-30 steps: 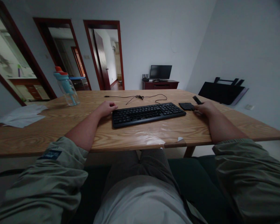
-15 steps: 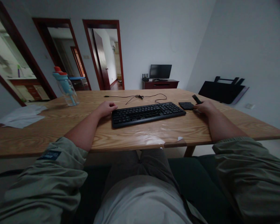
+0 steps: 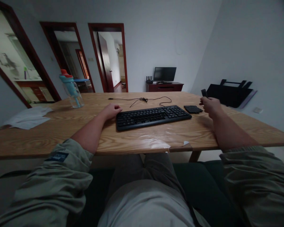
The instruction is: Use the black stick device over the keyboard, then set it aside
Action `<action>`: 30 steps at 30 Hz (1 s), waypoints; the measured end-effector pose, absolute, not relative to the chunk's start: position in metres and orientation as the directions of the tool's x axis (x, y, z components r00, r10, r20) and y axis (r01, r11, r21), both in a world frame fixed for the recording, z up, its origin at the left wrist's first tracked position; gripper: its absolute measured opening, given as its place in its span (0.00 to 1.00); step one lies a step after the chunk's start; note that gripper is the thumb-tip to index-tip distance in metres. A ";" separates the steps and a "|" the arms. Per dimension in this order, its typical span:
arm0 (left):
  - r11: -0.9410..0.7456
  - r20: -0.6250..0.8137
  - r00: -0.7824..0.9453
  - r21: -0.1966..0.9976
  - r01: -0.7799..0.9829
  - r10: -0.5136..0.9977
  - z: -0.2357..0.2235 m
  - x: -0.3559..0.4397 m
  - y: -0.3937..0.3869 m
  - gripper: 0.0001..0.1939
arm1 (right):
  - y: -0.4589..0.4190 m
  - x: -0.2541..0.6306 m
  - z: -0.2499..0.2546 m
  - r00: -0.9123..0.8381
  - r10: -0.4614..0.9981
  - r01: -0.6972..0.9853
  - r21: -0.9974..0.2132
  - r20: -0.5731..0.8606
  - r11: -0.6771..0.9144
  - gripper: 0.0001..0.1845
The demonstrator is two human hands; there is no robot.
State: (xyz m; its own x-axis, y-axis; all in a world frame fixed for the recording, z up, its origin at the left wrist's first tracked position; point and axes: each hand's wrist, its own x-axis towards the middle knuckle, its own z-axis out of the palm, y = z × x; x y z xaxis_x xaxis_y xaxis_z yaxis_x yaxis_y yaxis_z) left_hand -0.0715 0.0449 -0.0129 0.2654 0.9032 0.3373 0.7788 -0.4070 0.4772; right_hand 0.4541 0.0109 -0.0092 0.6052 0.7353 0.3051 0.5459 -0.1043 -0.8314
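Note:
A black keyboard [image 3: 153, 118] lies slightly slanted on the wooden table in front of me. At its far left corner, my left hand [image 3: 112, 111] rests with curled fingers against the edge. Part of the key area in the middle looks darker, with thin light outlines, as if keycaps are off there. Just right of the keyboard, small black pieces that look like keycaps [image 3: 193, 109] lie close together in rows. My right hand [image 3: 211, 106] is closed around a short dark stick-like tool [image 3: 204, 93], raised above the table beside those pieces; its lower end is hidden.
The keyboard's black cable [image 3: 143, 99] lies bundled behind it. A clear bottle with a red and blue lid [image 3: 72, 90] stands at the left, near white paper sheets [image 3: 29, 117]. Peeling film [image 3: 186, 143] shows at the table's front edge [image 3: 180, 147].
My right hand has lifted from the keycap-like pieces, moving up and slightly right with the dark tool. My left hand stays at the keyboard corner. The view has shifted slightly.

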 end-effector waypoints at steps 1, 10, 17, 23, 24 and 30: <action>-0.401 0.342 0.257 0.470 0.786 0.904 -0.013 -0.070 0.045 0.15 | 0.012 0.441 -0.003 0.575 0.752 0.527 -0.849 0.321 -0.041 0.16; -0.373 0.378 0.196 0.480 0.794 0.905 -0.015 -0.071 0.050 0.10 | -0.047 0.189 0.035 -0.518 0.769 0.720 -0.294 0.374 0.628 0.23; -0.380 0.403 0.180 0.500 0.778 0.897 -0.017 -0.072 0.052 0.09 | -0.088 0.067 0.000 -0.646 0.677 0.707 -0.057 0.352 0.705 0.31; -0.407 0.462 0.170 0.481 0.776 0.870 -0.015 -0.073 0.049 0.11 | -0.116 0.061 -0.006 -0.830 0.437 0.497 0.103 0.348 0.862 0.28; -0.406 0.460 0.170 0.481 0.777 0.871 -0.015 -0.073 0.050 0.11 | -0.111 0.063 -0.005 -0.822 0.453 0.515 0.110 0.346 0.850 0.27; -0.372 0.401 0.175 0.491 0.788 0.899 -0.016 -0.071 0.053 0.09 | -0.071 0.082 0.002 -0.669 0.658 0.717 0.068 0.345 0.694 0.28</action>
State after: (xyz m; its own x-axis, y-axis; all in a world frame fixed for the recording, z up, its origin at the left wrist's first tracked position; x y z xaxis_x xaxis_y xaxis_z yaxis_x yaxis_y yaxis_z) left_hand -0.0707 0.0530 -0.0157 0.1750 0.8993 0.4008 0.7876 -0.3722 0.4912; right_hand 0.0822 -0.0707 0.0020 -0.6692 0.6579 0.3454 0.7171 0.6936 0.0683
